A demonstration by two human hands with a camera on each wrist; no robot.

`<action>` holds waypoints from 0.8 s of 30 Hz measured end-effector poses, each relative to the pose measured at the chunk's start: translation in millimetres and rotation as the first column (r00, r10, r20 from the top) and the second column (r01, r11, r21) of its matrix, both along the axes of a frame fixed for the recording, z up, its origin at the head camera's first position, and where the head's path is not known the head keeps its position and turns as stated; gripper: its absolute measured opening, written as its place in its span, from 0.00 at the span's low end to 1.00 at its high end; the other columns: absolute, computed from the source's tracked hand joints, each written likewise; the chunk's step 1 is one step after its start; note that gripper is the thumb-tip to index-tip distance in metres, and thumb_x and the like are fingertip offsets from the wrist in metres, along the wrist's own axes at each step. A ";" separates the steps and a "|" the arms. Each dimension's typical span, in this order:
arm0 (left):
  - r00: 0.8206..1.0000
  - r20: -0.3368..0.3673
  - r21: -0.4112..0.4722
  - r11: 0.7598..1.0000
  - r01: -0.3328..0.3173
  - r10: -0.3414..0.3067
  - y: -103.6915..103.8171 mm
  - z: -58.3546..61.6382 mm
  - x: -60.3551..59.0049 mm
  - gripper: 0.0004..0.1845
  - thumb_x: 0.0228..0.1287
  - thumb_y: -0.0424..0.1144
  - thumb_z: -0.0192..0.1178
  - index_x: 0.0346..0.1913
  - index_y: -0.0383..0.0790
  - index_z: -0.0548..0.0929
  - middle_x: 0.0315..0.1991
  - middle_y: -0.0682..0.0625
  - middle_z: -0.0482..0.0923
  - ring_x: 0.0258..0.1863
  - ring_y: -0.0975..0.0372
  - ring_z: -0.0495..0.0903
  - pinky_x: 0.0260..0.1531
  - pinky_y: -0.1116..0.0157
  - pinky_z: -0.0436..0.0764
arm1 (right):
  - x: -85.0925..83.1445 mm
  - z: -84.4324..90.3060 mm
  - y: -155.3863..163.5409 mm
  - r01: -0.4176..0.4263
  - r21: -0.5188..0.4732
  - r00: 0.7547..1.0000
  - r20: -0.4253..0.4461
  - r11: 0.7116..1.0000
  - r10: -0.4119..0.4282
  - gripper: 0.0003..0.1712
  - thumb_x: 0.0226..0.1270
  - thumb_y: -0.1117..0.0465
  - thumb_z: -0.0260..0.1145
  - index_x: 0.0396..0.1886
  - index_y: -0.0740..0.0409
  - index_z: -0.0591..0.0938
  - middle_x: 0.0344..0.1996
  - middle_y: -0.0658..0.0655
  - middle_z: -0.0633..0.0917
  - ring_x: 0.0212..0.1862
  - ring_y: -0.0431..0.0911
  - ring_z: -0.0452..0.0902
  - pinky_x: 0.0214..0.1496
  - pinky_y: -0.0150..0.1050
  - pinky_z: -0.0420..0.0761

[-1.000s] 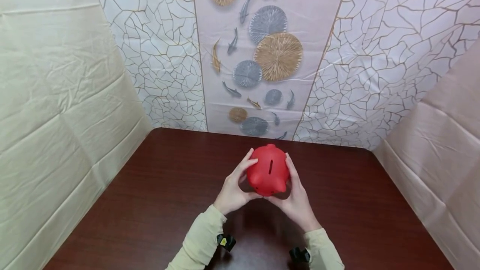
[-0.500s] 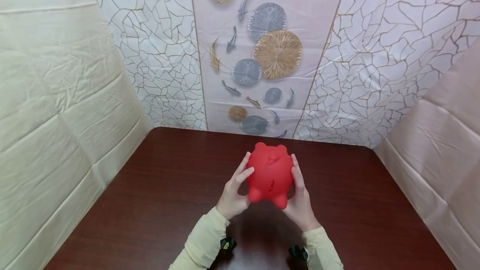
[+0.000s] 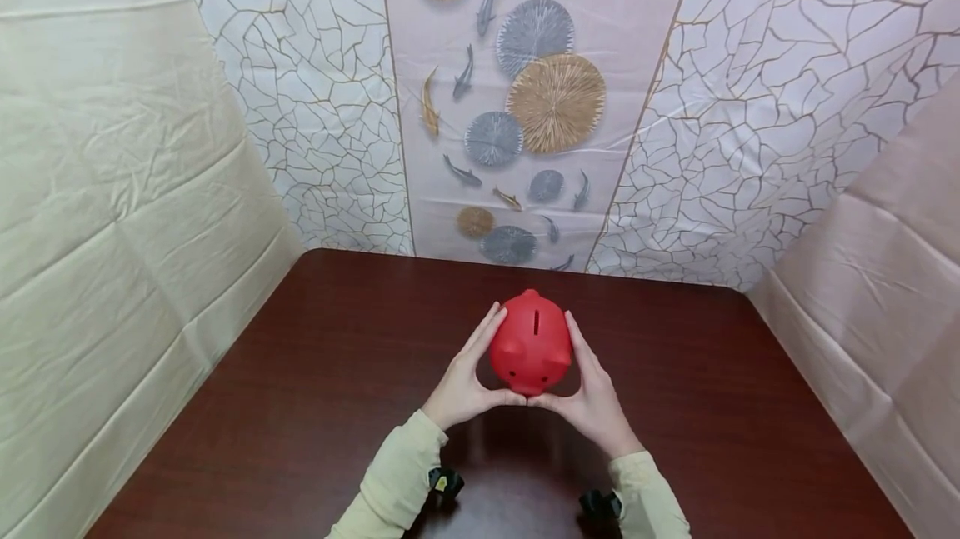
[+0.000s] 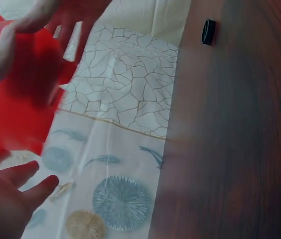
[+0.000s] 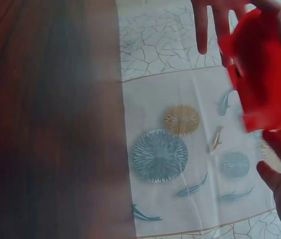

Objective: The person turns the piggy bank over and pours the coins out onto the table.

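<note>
A red piggy bank (image 3: pixel 531 343) is held above the dark table, its coin slot up and its small eyes and snout toward the person. My left hand (image 3: pixel 463 385) grips it from the left, fingers along its side. My right hand (image 3: pixel 597 406) grips the opposite side. Both thumbs meet at the near side by the snout. In the left wrist view the piggy bank (image 4: pixel 21 89) is blurred and cut off by the frame's edge. The right wrist view also shows the piggy bank (image 5: pixel 270 69) between fingers.
The brown wooden table (image 3: pixel 360 339) spreads around the hands. A patterned cloth (image 3: pixel 525 106) hangs behind it, with plain cream cloth (image 3: pixel 150 147) at the left and pinkish cloth (image 3: pixel 870 297) at the right. Black devices (image 3: pixel 446 482) sit at both wrists.
Half a second ago the piggy bank was tipped to show its underside and feet. Now it is turned back, with the slot and face in view. Both hands keep hold.
</note>
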State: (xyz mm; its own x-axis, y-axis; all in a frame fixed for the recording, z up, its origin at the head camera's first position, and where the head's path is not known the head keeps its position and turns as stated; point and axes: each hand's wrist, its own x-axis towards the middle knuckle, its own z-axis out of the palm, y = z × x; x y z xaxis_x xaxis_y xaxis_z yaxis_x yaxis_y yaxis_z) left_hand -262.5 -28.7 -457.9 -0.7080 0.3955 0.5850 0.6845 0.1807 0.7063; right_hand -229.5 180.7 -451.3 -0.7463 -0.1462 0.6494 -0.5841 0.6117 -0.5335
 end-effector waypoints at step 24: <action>0.878 0.388 -0.082 0.959 -0.271 0.282 4.1 16.5 6.5 0.41 0.53 0.66 0.64 0.69 0.54 0.70 0.31 0.48 0.88 0.23 0.55 0.86 0.29 0.67 0.84 | 13.4 17.5 -27.2 0.367 -0.084 0.887 0.332 0.926 -0.321 0.31 0.64 0.43 0.65 0.62 0.52 0.77 0.42 0.60 0.89 0.36 0.51 0.84 0.41 0.43 0.80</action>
